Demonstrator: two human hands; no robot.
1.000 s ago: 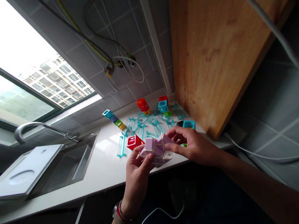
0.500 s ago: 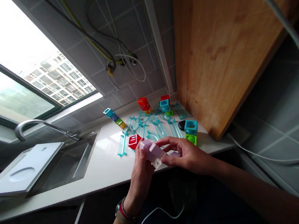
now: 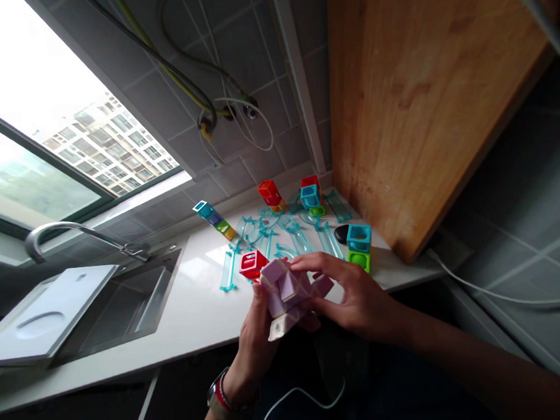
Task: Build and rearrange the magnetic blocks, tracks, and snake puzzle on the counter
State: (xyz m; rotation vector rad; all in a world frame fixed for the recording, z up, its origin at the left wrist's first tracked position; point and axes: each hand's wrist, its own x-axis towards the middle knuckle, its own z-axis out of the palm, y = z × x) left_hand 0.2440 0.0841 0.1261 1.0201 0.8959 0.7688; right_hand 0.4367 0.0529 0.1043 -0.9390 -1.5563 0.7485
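Both hands grip a lilac-and-white block toy (image 3: 280,288) made of several angular pieces, held above the counter's front edge. My left hand (image 3: 254,333) closes round its left side, thumb on the near face. On the other side, the fingers and thumb of my right hand (image 3: 359,294) pinch the toy; some fingertips are hidden behind it. Just beyond it, a red open-sided cube (image 3: 253,264) lies on the white counter (image 3: 198,309). Clear teal track pieces (image 3: 298,238) spread out behind.
A blue-and-green cube stack (image 3: 359,245) stands at right, beside a black object (image 3: 341,234). A leaning coloured stack (image 3: 215,221) and red-topped stacks (image 3: 269,194) stand farther back. At left are a sink (image 3: 146,303), a faucet (image 3: 86,230) and a white board (image 3: 49,315). A wooden board (image 3: 417,93) rises at right.
The block toy has turned and its pieces have shifted, the white piece now pointing down and left. My left hand has moved slightly lower and left; my right fingers have shifted over the top.
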